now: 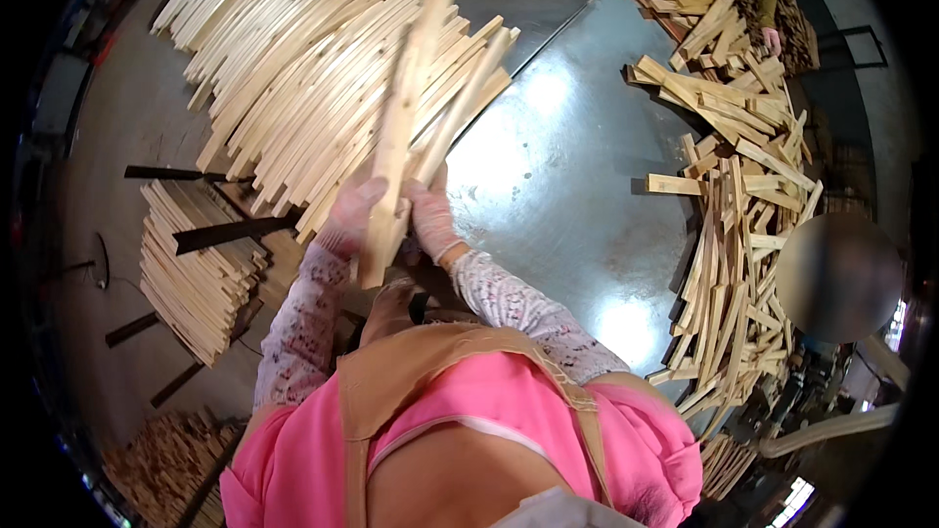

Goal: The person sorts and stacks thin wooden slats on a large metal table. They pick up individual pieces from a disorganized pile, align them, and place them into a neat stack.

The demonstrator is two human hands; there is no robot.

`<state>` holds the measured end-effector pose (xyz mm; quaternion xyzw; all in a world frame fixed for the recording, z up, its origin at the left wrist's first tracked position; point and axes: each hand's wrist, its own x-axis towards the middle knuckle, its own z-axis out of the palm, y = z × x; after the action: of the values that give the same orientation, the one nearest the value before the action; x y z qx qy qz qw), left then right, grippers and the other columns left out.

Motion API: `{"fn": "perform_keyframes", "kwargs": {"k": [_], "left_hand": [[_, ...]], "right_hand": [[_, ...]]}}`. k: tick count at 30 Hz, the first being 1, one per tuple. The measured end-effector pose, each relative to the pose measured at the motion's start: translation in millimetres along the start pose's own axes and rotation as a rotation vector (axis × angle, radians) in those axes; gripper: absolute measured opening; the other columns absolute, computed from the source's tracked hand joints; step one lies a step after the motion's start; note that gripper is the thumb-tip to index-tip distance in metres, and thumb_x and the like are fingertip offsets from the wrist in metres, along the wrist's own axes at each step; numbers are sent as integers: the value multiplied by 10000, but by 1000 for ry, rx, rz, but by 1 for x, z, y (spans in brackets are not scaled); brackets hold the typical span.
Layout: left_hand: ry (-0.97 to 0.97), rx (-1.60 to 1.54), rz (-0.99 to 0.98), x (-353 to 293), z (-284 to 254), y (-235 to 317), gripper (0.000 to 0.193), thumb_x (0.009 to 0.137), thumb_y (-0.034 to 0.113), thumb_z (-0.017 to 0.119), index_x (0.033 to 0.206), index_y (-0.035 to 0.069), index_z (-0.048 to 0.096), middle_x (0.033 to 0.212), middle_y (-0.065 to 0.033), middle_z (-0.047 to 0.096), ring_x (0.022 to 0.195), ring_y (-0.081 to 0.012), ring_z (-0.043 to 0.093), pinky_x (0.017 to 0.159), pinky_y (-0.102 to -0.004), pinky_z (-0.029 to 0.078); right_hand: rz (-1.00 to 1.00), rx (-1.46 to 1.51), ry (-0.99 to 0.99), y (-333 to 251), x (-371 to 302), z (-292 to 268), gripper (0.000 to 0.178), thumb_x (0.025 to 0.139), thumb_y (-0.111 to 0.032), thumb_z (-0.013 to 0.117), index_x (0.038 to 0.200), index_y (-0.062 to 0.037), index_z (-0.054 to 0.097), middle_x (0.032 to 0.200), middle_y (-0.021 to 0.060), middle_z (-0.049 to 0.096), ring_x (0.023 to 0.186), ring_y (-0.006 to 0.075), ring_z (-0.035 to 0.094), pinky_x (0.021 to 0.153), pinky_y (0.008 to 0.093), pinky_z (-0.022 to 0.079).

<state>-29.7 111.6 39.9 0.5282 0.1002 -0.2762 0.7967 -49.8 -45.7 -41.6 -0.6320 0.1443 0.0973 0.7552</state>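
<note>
My left hand (pixel 350 217), in a thin pale glove, is closed round a long flat wooden strip (pixel 415 68) that tilts up and away from my body. My right hand (pixel 432 220), gloved the same way, grips a second wooden strip (pixel 468 103) just to the right of the first. The two strips come close together near my hands and spread apart toward their far ends. Behind them lies a wide layer of wooden strips (pixel 313 88) set side by side in rows. My fingertips are partly hidden by the wood.
A shiny metal table (pixel 558 186) stretches to the right. Along its right side lies a jumbled heap of wooden strips (pixel 729 274). A co-worker's gloved hands (pixel 771 41) are at the far right heap. At left, a lower stack of strips (pixel 191 269) sits beside dark metal bars (pixel 235 233).
</note>
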Motion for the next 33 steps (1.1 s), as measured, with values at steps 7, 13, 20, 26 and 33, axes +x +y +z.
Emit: {"fn": "perform_keyframes", "kwargs": {"k": [7,13,20,26,33], "left_hand": [[91,3,-36,-15,-39,-1,503,1071,385,550,1229,-70,695,964,-111,726,853,-210,690,783,-324,567],[-122,-86,3,44,-33,-33,391,1058,311,647,1290,-4,647,971,-71,716,769,-171,672,709,-302,577],[-261,589,120,112,106,-20,687,1075,335,595,1621,-41,414,1474,-242,617,1311,-303,623,1112,-383,490],[-302,580,212,76,133,-88,777,1073,354,590,1650,-100,337,1553,-299,571,1472,-368,552,1232,-378,405],[-330,487,-7,25,132,-159,814,1088,333,657,1685,-69,277,1647,-216,491,1533,-334,475,1249,-404,390]], "right_hand": [[-20,-781,-38,44,25,21,296,1052,-96,545,1341,-89,609,1543,471,391,1087,540,721,923,499,624],[116,-958,-313,-60,25,-23,480,1016,-205,612,1453,-30,517,995,301,745,961,458,751,843,516,602],[-6,-150,338,-65,-56,-73,540,1076,-380,640,1443,11,574,1130,210,745,966,280,719,905,409,586],[-336,-572,598,-215,60,-285,463,1057,-367,646,1295,29,617,1085,312,734,1027,487,721,894,514,576],[-157,-754,907,-255,70,-452,571,1012,-432,586,1386,-2,630,1332,371,682,1261,521,643,1100,499,496]]}}
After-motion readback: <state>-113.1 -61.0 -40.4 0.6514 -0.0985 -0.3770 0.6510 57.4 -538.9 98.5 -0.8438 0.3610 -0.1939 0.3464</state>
